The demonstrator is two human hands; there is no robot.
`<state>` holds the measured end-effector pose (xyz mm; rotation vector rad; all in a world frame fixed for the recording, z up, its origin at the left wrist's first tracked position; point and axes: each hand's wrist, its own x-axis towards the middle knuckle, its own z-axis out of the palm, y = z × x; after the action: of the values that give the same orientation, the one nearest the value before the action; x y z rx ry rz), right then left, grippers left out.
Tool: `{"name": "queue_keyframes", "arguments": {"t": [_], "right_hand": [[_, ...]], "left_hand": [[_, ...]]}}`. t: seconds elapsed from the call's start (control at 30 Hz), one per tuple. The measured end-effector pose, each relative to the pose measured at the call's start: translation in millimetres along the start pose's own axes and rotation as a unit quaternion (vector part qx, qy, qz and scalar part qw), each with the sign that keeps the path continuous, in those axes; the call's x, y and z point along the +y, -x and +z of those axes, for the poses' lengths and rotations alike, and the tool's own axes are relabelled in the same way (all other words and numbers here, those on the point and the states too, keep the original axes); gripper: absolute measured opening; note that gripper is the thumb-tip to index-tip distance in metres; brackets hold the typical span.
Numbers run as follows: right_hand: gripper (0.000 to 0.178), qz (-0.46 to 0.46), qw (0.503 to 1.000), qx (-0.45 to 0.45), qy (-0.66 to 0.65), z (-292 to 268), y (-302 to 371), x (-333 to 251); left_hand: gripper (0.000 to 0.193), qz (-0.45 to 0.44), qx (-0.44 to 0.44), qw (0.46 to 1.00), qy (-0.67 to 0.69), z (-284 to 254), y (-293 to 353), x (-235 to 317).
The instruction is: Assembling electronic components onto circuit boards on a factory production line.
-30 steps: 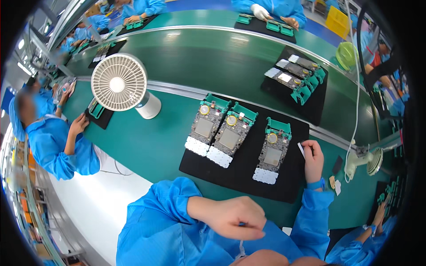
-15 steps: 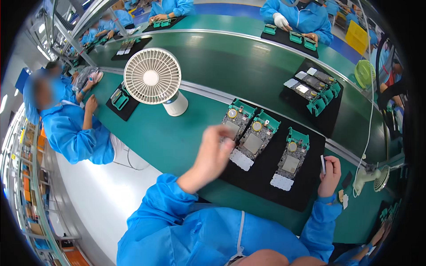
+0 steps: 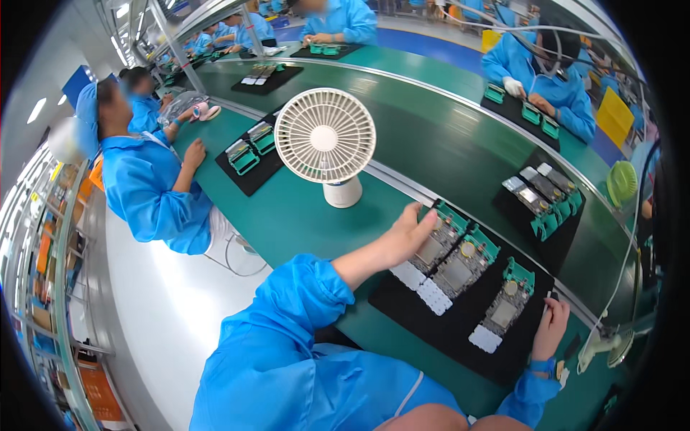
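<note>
Three dark circuit boards, each with a green bracket at its far end and a white perforated plate at its near end, lie on a black mat (image 3: pixel 445 327). My left hand (image 3: pixel 406 238) reaches to the far end of the leftmost board (image 3: pixel 430 251), thumb and forefinger bent close together. What lies between those fingertips is hidden. Beside it is the middle board (image 3: pixel 454 276); the third board (image 3: pixel 503 310) lies apart to the right. At the mat's right edge, my right hand (image 3: pixel 550 329) is closed on a thin strip (image 3: pixel 551 295), mostly covered by the fingers.
A white fan (image 3: pixel 325 140) stands left of the mat. Beyond the metal rail, another black mat with several boards (image 3: pixel 543 194) lies on the green belt. A seated co-worker (image 3: pixel 154 179) is at the left, with bracketed parts on a mat (image 3: pixel 248 176). A cable hangs at right.
The view has swung left, so the bench sits further right. My left hand has gone from above the leftmost board's middle to its far end. My right hand still holds the strip.
</note>
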<state>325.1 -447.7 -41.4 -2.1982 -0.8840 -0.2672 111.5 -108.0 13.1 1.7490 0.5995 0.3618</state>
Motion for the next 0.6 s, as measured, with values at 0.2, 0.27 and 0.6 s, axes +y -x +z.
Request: {"name": "queue_keyframes", "arguments": {"t": [0.2, 0.27, 0.6], "right_hand": [[0.026, 0.069, 0.981, -0.015, 0.179, 9.2, -3.8, 1.9], [0.026, 0.081, 0.978, -0.043, 0.186, 5.1, -2.1, -5.3], [0.028, 0.079, 0.996, -0.051, 0.004, -6.8, -6.3, 15.1]], "left_hand": [[0.090, -0.109, -0.090, 0.988, 0.068, -37.1, 9.0, 15.2], [0.089, -0.162, -0.102, 0.973, 0.130, -40.9, 4.4, 11.9], [0.039, -0.221, -0.125, 0.967, 0.018, -32.8, -20.5, 2.2]]}}
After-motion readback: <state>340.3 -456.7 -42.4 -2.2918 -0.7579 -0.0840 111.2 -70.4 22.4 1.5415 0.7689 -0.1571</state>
